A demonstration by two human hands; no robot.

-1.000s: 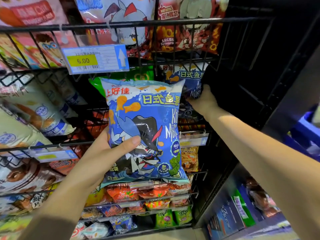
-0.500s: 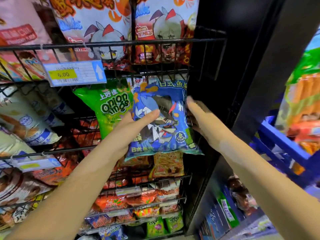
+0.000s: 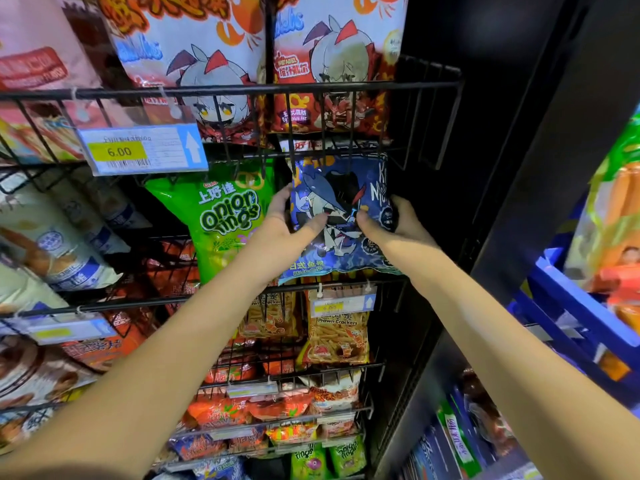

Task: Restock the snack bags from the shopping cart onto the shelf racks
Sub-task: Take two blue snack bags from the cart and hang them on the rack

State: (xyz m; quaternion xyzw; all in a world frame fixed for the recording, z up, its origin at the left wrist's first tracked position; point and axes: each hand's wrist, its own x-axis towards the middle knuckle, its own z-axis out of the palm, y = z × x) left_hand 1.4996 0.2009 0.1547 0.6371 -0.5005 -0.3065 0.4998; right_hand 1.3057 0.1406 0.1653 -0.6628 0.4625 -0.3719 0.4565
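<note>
Hands: my left hand and right hand grip the blue fish-snack bag.
Progress: I judge it nearly seated at the wire rack's right end.
Left: more bags in the shopping cart.

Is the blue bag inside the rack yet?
Partly in: the blue bag has its top behind the rack wires; left hand and right hand hold it.

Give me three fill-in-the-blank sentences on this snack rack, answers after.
The left hand and right hand grip a snack bag coloured ___.
The green bag left of it reads onion ___.
The price tag above the green bag shows ___.
Answers: blue; rings; 6.00.
</note>
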